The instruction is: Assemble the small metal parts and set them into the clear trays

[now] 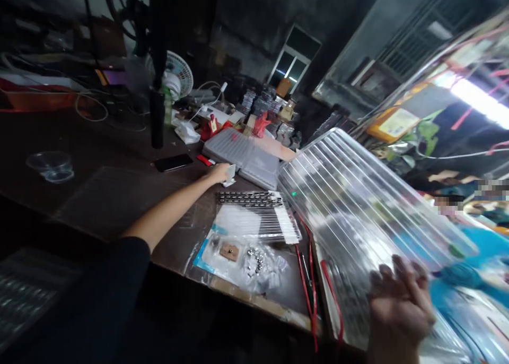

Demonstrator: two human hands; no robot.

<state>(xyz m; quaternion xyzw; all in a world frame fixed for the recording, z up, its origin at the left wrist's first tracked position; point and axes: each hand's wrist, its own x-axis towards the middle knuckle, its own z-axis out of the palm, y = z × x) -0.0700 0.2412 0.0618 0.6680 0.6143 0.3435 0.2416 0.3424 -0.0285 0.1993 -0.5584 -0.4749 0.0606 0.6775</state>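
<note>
Left hand (pixel 218 174) curled on small white plastic piece (pixel 230 175), grip unclear; right hand (pixel 400 311) open, fingers spread at lower edge of ribbed clear plastic sheet (pixel 358 221), tilted over workbench (pixel 91 141); steel balls (pixel 254 259) lie in plastic bag (pixel 270 274), near left hand

Left arm (pixel 170 213) outstretched, right fingers (pixel 401 268) spread

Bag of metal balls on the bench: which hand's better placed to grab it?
Left, probably. The left hand sits on a small white piece, nearer the bag. The right hand is spread against the large clear ribbed plastic sheet, which seems to occupy it.
</note>
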